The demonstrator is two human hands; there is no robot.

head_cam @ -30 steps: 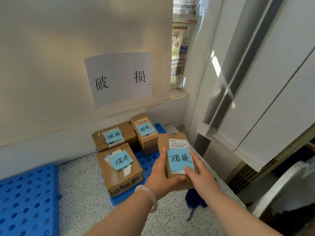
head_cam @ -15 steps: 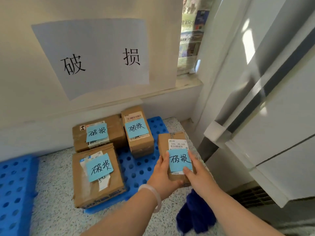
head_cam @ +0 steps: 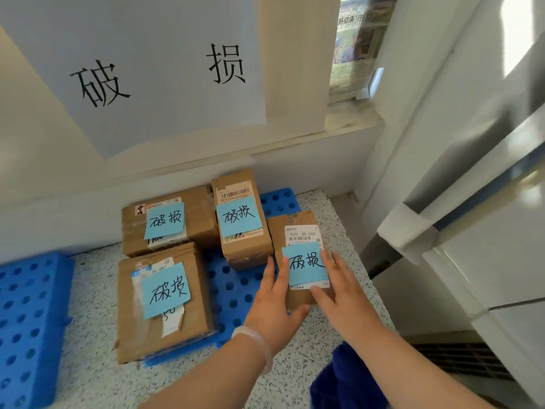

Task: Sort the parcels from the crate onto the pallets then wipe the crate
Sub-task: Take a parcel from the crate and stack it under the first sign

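A small brown cardboard parcel [head_cam: 298,231] with a blue sticky note is held at the right edge of the blue perforated plastic pallet [head_cam: 233,287]. It is gripped between the left hand [head_cam: 274,302] and the right hand [head_cam: 342,293] — fingers along its sides, thumbs curled round its near end. Whether it is set down cannot be told.
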